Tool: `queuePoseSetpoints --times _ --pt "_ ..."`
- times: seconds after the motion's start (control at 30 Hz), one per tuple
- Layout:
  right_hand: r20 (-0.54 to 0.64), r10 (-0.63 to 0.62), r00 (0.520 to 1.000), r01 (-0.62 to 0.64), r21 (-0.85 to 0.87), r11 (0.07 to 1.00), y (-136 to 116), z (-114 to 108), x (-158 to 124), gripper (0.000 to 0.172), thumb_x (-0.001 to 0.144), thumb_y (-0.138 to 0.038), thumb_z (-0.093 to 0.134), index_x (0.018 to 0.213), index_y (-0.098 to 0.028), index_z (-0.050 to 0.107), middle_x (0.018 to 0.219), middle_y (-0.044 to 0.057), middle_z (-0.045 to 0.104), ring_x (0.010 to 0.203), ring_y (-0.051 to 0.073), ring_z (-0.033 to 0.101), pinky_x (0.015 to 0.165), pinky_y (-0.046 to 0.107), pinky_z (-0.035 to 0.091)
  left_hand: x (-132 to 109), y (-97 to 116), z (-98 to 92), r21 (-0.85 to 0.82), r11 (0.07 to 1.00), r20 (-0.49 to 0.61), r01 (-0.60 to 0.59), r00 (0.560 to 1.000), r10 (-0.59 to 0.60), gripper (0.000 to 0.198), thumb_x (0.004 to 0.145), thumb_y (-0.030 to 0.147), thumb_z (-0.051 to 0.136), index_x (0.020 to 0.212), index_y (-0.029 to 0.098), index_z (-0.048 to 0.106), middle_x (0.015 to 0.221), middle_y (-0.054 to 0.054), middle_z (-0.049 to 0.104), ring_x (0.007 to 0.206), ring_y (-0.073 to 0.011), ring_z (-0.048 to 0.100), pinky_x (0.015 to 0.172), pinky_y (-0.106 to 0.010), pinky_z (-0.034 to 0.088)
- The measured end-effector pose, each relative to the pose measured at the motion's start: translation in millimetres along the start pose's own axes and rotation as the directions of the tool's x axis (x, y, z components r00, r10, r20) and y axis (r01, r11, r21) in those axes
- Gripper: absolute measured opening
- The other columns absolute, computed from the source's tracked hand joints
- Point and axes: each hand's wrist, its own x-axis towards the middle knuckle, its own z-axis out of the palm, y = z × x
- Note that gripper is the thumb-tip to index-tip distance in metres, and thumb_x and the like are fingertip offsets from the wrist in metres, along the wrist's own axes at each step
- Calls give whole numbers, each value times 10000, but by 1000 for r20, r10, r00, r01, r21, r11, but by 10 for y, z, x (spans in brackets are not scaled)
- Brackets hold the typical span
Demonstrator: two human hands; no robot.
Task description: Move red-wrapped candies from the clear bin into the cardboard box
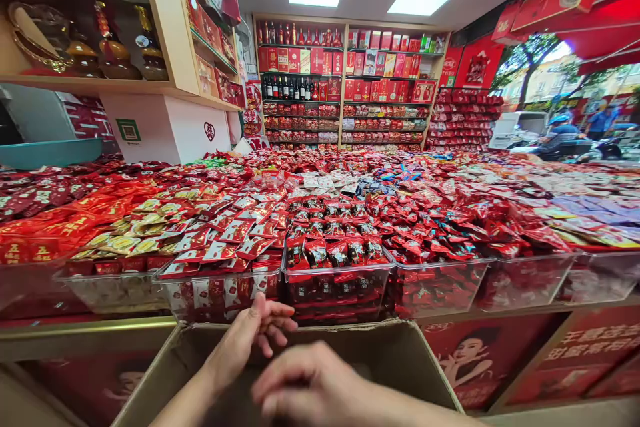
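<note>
My left hand [255, 333] hovers over the far rim of an open brown cardboard box [400, 353], fingers loosely curled and apart, holding nothing. My right hand [305, 383] is closer to the camera, over the box's opening, back of the hand up and fingers curled downward; whether anything is in them is hidden. Just beyond the box stand clear plastic bins [340, 287] heaped with small red-wrapped candies [330, 240].
The counter of red candy packets [450, 213] stretches far back and to both sides. Wooden shelves [345, 80] with red boxes and bottles line the back wall; a shelf with jars [115, 47] is at left. At right, a street with a person on a scooter [557, 133].
</note>
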Motion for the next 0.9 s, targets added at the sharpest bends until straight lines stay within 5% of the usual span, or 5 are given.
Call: queuePoseSetpoints --times 0.17,0.23,0.47,0.67,0.9 --pt "-299 -150 942 117 -125 985 -87 -284 214 162 658 -308 629 764 -195 678 735 23 648 705 152 569 652 264 444 -61 86 160 155 985 149 -80 987 56 382 677 470 590 911 169 613 735 -11 639 714 -165 568 604 -234 434" --pt "-302 -118 946 88 -112 990 -65 -340 232 183 643 -319 639 761 -187 684 720 33 654 675 155 565 633 271 435 -76 102 260 221 972 172 -76 984 38 248 736 387 558 786 153 622 698 -6 637 677 -155 577 633 -246 441" --pt "-306 67 950 -19 156 988 61 -364 175 249 625 -368 649 696 -130 670 605 17 600 535 93 482 490 210 377 -78 83 343 236 971 174 -36 985 -6 282 806 348 451 659 154 593 627 -13 659 597 -145 593 572 -229 437" --pt "-190 68 979 -28 205 978 132 -434 176 252 613 -339 669 730 -124 615 628 1 584 467 64 482 463 198 395 -44 64 273 268 962 89 -58 995 35 209 768 325 513 693 152 603 599 8 608 599 -140 553 587 -233 423" --pt "-174 65 983 -30 196 980 177 -495 176 293 570 -358 692 626 -128 521 561 -1 584 477 88 518 449 207 414 -19 88 192 211 975 -178 -66 979 104 169 682 301 618 785 168 603 614 26 620 582 -127 551 557 -214 433"
